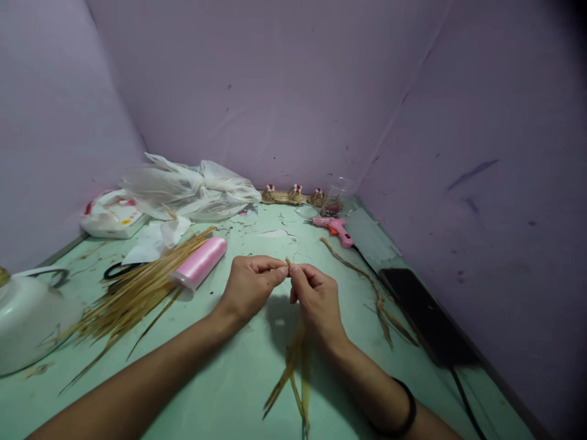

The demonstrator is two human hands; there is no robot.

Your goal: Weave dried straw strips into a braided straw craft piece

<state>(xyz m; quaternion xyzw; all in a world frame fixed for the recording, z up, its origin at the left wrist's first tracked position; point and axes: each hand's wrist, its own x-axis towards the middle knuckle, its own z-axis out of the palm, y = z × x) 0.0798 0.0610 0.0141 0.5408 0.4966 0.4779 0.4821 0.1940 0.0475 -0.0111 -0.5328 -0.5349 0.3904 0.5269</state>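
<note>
My left hand (252, 284) and my right hand (314, 296) meet over the middle of the pale green table (220, 391), fingertips pinched together on the top end of a few dry straw strands (293, 373). The loose ends of the strands hang down toward me, under my right wrist. A black band circles my right wrist. A braided straw cord (367, 281) lies on the table to the right of my right hand.
A bundle of straw (132, 293) and a pink ribbon roll (202, 261) lie left. Scissors (117, 269), a white pot (27, 324) and plastic bags (192, 189) sit further left. A pink glue gun (334, 227), a black phone (426, 315) and small straw figures (293, 194) are right and back. Purple walls enclose the table.
</note>
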